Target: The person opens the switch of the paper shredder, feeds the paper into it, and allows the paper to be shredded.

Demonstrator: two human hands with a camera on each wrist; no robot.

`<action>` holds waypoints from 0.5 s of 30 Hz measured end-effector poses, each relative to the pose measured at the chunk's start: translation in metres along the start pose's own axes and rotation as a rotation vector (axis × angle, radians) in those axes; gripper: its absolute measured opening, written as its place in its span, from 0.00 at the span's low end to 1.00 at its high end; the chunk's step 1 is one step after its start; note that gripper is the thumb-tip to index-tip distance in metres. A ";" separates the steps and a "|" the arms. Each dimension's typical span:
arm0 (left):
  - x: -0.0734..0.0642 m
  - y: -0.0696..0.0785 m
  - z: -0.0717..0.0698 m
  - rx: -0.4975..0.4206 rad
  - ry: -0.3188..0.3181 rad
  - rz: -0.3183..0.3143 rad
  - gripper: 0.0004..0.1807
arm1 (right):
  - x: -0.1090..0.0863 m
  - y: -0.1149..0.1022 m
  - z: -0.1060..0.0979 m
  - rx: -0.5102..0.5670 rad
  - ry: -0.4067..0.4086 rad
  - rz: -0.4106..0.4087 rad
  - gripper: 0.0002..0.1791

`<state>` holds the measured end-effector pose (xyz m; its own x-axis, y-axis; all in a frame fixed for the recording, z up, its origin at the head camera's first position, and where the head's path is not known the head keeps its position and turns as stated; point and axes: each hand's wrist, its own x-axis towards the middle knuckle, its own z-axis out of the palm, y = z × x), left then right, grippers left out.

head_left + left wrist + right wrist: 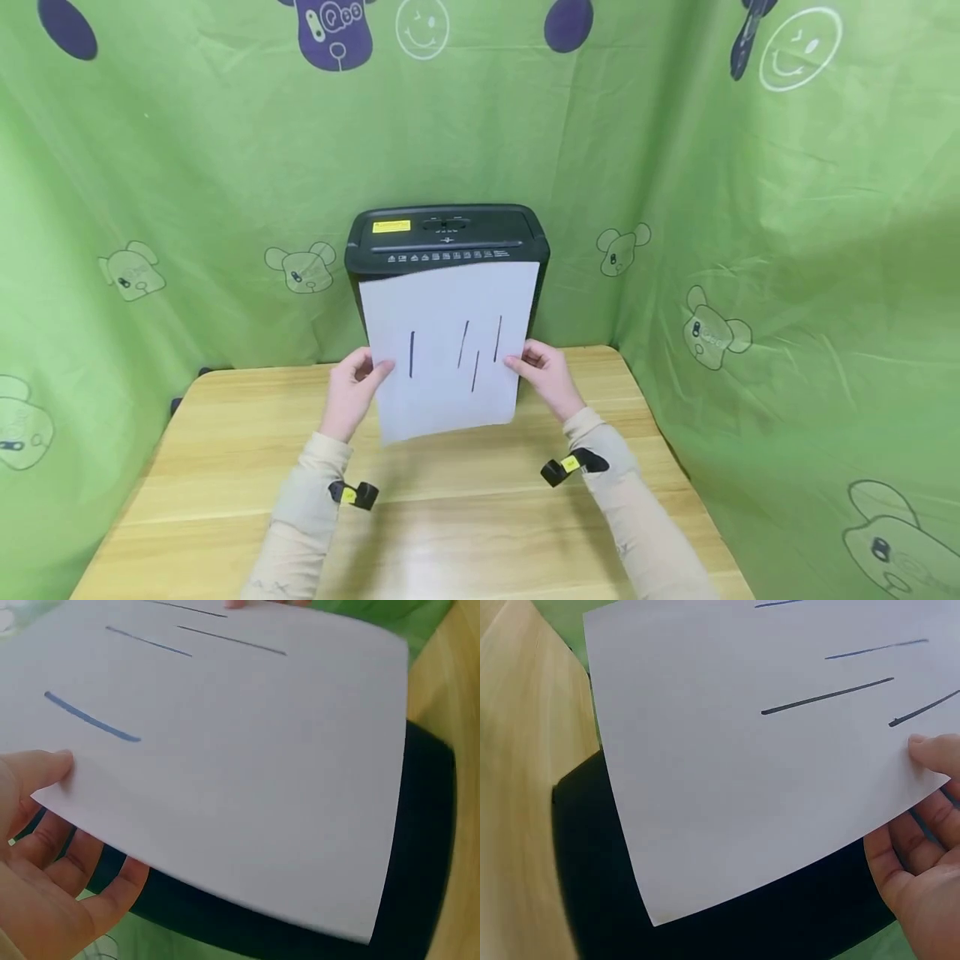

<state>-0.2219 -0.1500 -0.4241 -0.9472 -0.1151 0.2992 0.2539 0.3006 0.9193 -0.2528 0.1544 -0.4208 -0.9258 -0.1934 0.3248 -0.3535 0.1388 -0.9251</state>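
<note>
Head view: white paper sheet with four drawn strokes held up before black paper shredder, upper edge appearing just below printed icon row. Left hand and right hand pinch opposite side edges, presumably to spread sheet flat.

Left wrist view: pinch closed on edge; thumb on marked face, fingers behind.

Right wrist view: mirrored pinch, likely balancing support.
</note>
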 end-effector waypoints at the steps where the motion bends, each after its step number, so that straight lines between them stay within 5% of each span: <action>1: 0.002 0.002 -0.002 0.016 -0.006 0.009 0.12 | 0.002 -0.005 -0.001 -0.019 -0.003 -0.004 0.09; 8: 0.018 0.016 -0.018 0.157 -0.065 0.096 0.14 | 0.015 -0.030 -0.011 -0.101 -0.023 -0.065 0.07; 15: 0.036 0.037 -0.032 0.204 -0.090 0.120 0.14 | 0.028 -0.056 -0.016 -0.149 -0.048 -0.082 0.08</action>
<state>-0.2401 -0.1732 -0.3716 -0.9285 0.0152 0.3710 0.3299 0.4926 0.8053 -0.2614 0.1563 -0.3569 -0.8870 -0.2555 0.3846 -0.4464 0.2622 -0.8555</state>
